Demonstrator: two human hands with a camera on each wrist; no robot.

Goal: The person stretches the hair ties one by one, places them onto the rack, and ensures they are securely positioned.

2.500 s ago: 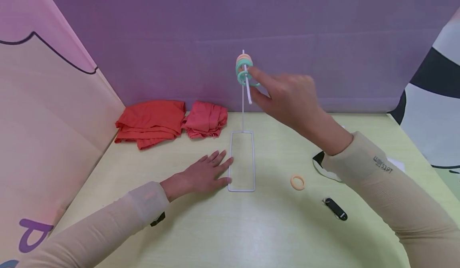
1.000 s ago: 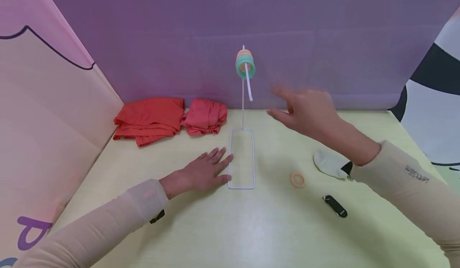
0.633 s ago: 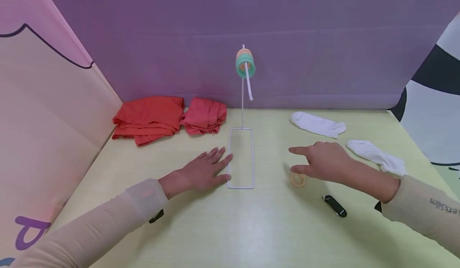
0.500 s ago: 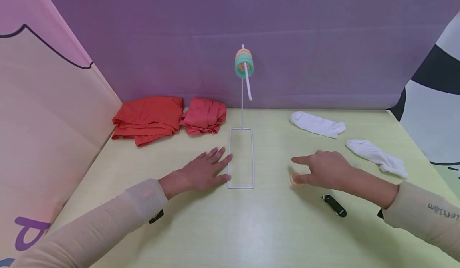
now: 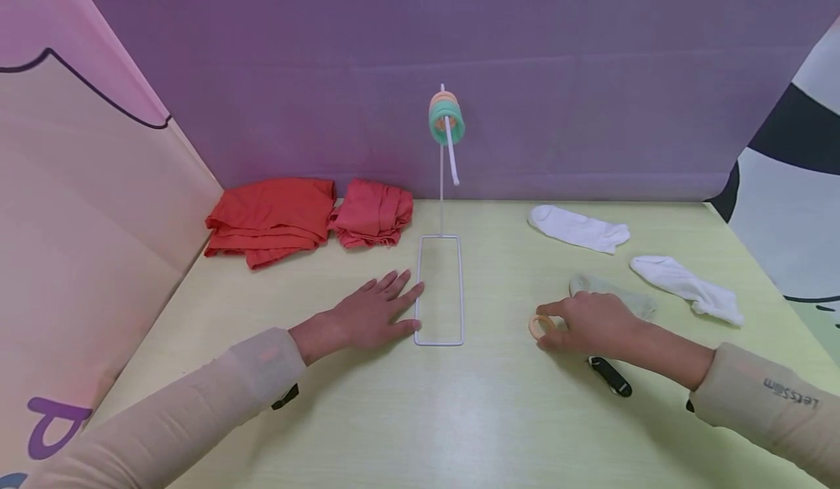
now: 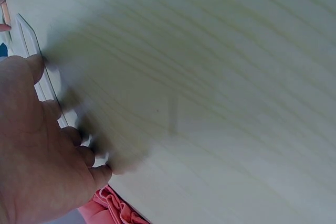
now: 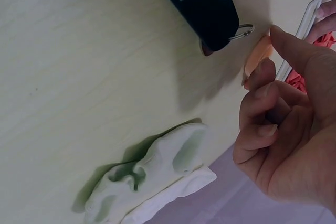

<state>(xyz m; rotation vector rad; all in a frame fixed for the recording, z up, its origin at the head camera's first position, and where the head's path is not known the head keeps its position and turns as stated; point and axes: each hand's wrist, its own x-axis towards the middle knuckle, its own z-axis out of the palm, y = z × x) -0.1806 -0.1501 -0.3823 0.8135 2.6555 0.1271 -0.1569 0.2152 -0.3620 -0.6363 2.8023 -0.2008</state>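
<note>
My left hand [image 5: 367,315] lies flat with spread fingers. Its thumb and index fingertip touch the long side of the white wire stand's base [image 5: 440,343], as the left wrist view also shows. At the top of the stand, several orange and green rings [image 5: 447,123] hang on a forward-pointing arm [image 5: 453,161]. To the right, my right hand [image 5: 593,325] pinches a light orange ring [image 5: 533,326] at the table between thumb and index finger. In the right wrist view the ring [image 7: 255,56] shows between those fingertips, while the other fingers curl in.
Two folded red cloths [image 5: 272,219] lie at the back left. White socks [image 5: 577,228] lie at the back right, with a greyish sock [image 5: 639,303] partly behind my right hand. A black nail clipper-like object with a metal ring [image 5: 610,377] lies just nearer than that hand.
My right hand has let go of a green ring on the stand's arm, come down to the right, and taken hold of the orange ring on the table. My left hand stays put.
</note>
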